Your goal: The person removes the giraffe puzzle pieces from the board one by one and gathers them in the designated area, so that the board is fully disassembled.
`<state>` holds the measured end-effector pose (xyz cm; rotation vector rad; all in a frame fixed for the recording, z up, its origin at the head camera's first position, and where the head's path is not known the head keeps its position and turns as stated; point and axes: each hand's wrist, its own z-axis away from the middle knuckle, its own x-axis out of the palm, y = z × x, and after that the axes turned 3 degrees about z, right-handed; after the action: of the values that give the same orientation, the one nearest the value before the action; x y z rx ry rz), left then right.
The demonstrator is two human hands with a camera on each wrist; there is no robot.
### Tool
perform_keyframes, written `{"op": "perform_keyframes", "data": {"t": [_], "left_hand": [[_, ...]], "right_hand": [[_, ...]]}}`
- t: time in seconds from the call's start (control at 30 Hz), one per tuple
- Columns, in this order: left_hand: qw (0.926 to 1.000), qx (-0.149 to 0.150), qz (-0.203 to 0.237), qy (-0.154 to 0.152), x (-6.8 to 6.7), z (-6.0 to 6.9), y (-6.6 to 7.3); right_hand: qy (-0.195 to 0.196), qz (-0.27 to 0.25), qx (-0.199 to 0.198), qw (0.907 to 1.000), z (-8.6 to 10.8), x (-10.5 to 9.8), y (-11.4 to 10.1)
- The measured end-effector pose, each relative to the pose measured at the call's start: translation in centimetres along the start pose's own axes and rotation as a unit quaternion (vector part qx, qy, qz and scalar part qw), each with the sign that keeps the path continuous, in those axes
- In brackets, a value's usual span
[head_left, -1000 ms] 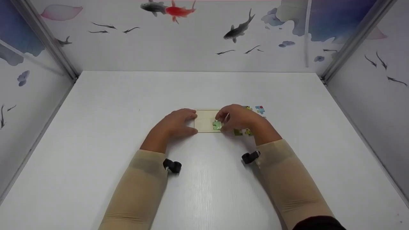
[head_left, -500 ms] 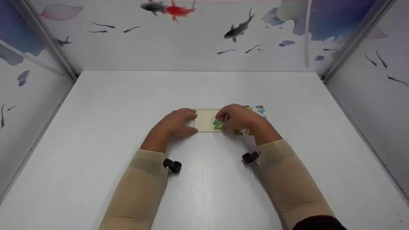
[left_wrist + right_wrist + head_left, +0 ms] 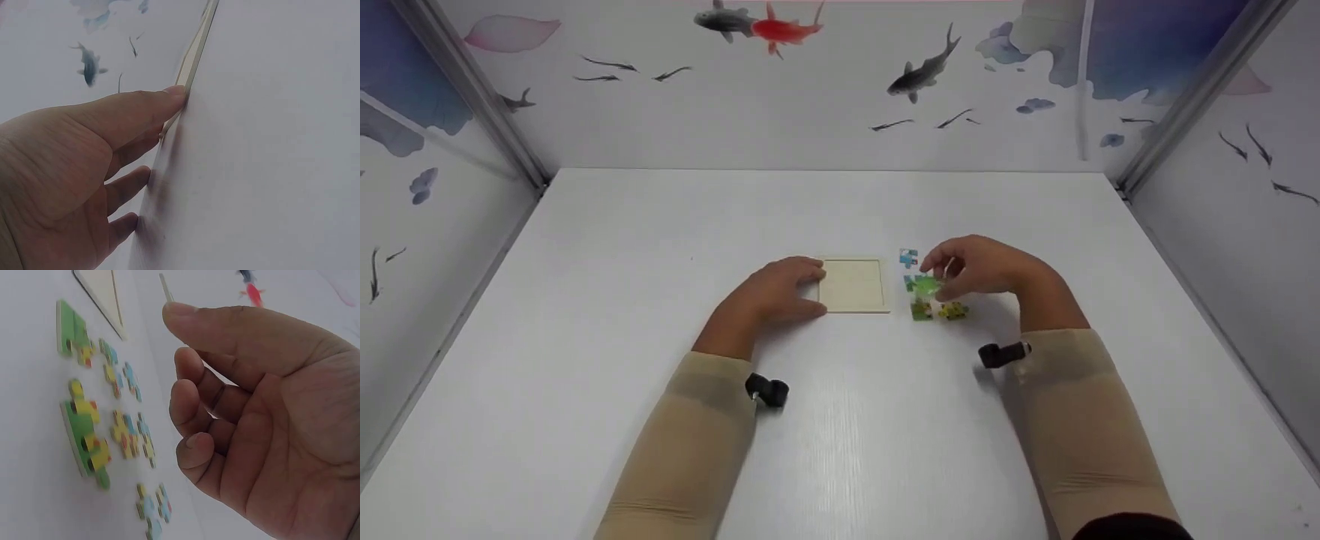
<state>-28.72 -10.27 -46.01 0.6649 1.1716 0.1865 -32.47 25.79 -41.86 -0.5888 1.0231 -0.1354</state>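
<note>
A shallow wooden puzzle tray (image 3: 851, 285) lies on the table with a bare inside. My left hand (image 3: 784, 291) holds it at its left side, thumb at the near corner and fingers at the far one. The left wrist view shows the thumb on the tray's edge (image 3: 197, 53). To the right of the tray, my right hand (image 3: 979, 266) pinches a green puzzle piece (image 3: 925, 286) above the loose ones. In the right wrist view that piece (image 3: 166, 287) appears edge-on at the thumb tip, with the other fingers curled.
Several loose puzzle pieces lie right of the tray, among them a blue piece (image 3: 908, 257), a green piece (image 3: 921, 310) and a yellow piece (image 3: 954, 310). Printed walls stand behind and at both sides of the white table (image 3: 840, 405).
My right hand has moved right, away from over the tray, carrying the green puzzle piece with it. The left hand stays at the tray's left side.
</note>
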Motion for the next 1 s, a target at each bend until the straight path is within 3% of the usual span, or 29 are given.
{"op": "perform_keyframes", "data": {"t": [0.4,0.67,1.0], "left_hand": [[0.9996,0.016,0.023,0.000,0.0,0.2,-0.2],[0.9995,0.028,0.013,-0.001,0.0,0.2,-0.4],[0.9999,0.012,0.007,-0.001,-0.1,0.0,-0.3]], "right_hand": [[-0.045,-0.028,0.023,0.9983,3.3,-2.1,6.5],[-0.058,-0.039,0.044,0.9965,3.3,-2.2,7.7],[-0.060,-0.020,0.057,0.9964,3.2,-1.8,8.1]]}}
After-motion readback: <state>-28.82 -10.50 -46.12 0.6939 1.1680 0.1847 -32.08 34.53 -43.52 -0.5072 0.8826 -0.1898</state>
